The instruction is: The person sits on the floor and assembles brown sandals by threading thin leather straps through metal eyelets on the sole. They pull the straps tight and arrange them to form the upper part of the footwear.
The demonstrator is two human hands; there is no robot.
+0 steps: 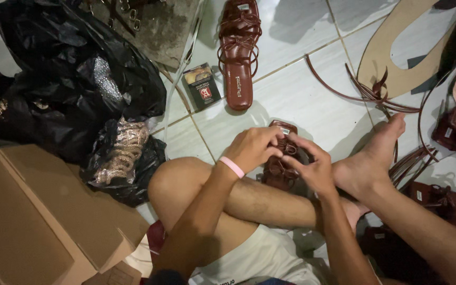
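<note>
gripping a brown strappy sandal [279,168] between them, left hand [253,149] curled over, right hand [315,168] pinching straps

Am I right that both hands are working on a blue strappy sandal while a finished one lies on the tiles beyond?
Not quite. In the head view the sandal under the left hand and right hand is reddish brown, not blue. The finished sandal does lie on the tiles beyond.

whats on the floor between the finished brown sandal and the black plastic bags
A small dark box lies on the white tiles between the brown strappy sandal and the black plastic bags, seen in the head view.
</note>
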